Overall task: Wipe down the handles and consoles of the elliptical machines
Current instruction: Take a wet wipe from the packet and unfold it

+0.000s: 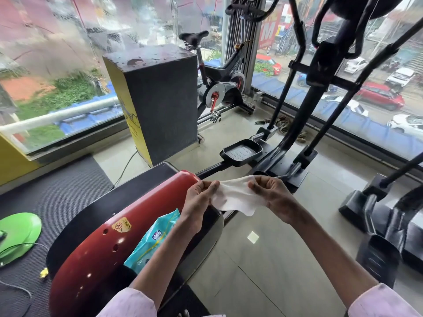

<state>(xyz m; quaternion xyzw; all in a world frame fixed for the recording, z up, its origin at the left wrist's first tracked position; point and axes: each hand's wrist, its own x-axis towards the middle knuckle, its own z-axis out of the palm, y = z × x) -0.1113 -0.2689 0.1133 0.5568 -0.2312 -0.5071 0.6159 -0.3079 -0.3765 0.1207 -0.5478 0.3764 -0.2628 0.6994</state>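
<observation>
Hands, two, left hand [198,197] and right hand [271,195], pinch one wipe [233,197].

One head-worn wide-angle view looks forward and down, close over the hands, toward the floor [263,259].

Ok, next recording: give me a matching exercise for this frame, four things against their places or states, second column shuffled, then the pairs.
Things:
1. wet wipe
2. wipes pack
3. foot pedal
4. green disc

Places or states:
A. lying on the red cover
B. on the dark mat at far left
C. stretched between both hands
D. empty, on the elliptical ahead

Pairs: 1-C, 2-A, 3-D, 4-B
</observation>
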